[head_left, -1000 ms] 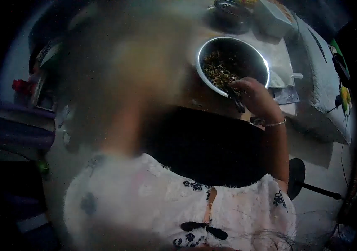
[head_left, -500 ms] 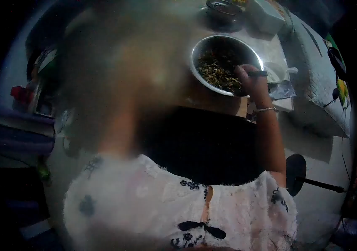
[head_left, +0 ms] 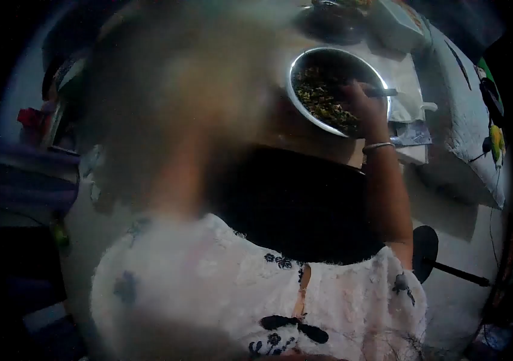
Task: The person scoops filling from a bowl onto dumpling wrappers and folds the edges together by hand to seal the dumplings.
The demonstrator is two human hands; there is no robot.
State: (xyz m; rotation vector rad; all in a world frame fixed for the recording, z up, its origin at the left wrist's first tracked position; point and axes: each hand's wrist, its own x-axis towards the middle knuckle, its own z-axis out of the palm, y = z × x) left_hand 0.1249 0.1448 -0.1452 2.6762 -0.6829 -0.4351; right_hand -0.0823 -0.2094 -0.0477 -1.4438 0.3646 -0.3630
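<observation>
A wide metal bowl point(head_left: 293, 96) with a bright rim holds a chopped, greenish-brown leafy or vegetable mix point(head_left: 321, 99). My right hand point(head_left: 364, 103) reaches over the bowl's right side, with its fingers closed around a utensil with a dark handle point(head_left: 384, 92). The handle's end sticks out past the rim, while its working end is hidden by my hand and the mix. A pale bracelet circles my right wrist. My left arm point(head_left: 181, 174) stretches forward on the left, but a large blur covers my left hand, so its fingers and anything in them cannot be made out.
The bowl rests on a low brown board or table point(head_left: 310, 145). Behind it stand a dark round pot point(head_left: 331, 25) and a white box point(head_left: 396, 27). A clear plastic packet point(head_left: 411, 132) lies to the right, near a white raised ledge point(head_left: 470, 132).
The bowl and surroundings appear slightly farther right in view. My right hand has shifted a little within the bowl, and the utensil's handle now juts farther past the rim.
</observation>
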